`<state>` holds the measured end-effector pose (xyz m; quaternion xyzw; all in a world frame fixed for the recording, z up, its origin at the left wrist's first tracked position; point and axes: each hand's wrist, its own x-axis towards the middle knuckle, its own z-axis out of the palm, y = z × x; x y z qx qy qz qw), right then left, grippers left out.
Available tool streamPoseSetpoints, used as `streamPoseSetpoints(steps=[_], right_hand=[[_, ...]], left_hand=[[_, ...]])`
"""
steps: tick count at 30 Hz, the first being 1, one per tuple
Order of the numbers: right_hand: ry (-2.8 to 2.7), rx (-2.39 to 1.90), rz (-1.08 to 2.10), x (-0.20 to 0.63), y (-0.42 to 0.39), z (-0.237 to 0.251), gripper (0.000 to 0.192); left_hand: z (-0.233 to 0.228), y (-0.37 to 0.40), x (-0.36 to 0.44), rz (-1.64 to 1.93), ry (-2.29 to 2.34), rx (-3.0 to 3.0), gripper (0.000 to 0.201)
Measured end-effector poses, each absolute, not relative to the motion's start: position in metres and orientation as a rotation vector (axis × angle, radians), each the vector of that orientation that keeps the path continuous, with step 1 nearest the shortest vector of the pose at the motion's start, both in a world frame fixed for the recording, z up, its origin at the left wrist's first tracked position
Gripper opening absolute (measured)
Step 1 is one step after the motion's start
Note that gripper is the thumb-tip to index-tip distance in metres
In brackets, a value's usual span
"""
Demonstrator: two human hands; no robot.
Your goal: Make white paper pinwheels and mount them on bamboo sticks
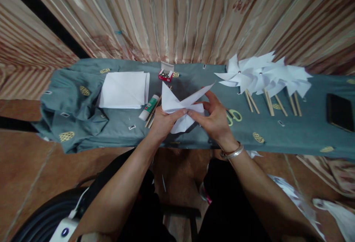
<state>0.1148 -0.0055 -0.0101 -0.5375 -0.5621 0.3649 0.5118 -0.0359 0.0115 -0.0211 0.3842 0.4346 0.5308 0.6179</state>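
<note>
Between my hands is a white paper pinwheel (181, 103), its blades partly folded in toward the middle. My left hand (164, 121) grips its left side, the thumb pressing near the centre. With thumb and fingers my right hand (215, 114) pinches the right side, and both thumb tips almost meet. Just left of my left hand lie a green and white glue stick (150, 107) and thin wooden sticks (152, 117). Scissors with yellow-green handles (235, 117) rest beside my right hand, their blades hidden. Behind the paper stands an open red box of small metal pins (165, 74).
A stack of white paper sheets (122, 90) lies on the left of the green cloth-covered table (194, 144). Several finished pinwheels (266, 74) on wooden sticks overlap at the right. A black phone (340, 112) lies near the right end. A curtain (177, 20) hangs behind.
</note>
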Motion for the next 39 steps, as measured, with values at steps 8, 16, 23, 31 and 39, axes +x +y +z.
streamPoseSetpoints(steps=[8,16,23,31,39], right_hand=[[-1.336,-1.244,0.890,0.1140,-0.0047,-0.0088,0.072],[-1.299,-1.291,0.926,0.1130,-0.0053,-0.0129,0.071],[-1.299,-1.296,0.918,0.1139,-0.0044,-0.0145,0.067],[-1.276,-1.278,0.977,0.1135,-0.0047,-0.0155,0.065],[-1.277,-1.302,0.987,0.1137,-0.0043,-0.0158,0.066]], left_hand=[[-0.0204,0.0101,-0.0351,1.224,1.001,0.891,0.033],[-0.0191,0.0100,-0.0363,1.205,1.044,0.922,0.035],[-0.0172,0.0098,-0.0386,1.192,1.054,0.919,0.039],[-0.0183,0.0107,-0.0403,1.204,1.082,0.991,0.035],[-0.0192,0.0094,-0.0412,1.179,1.136,1.050,0.028]])
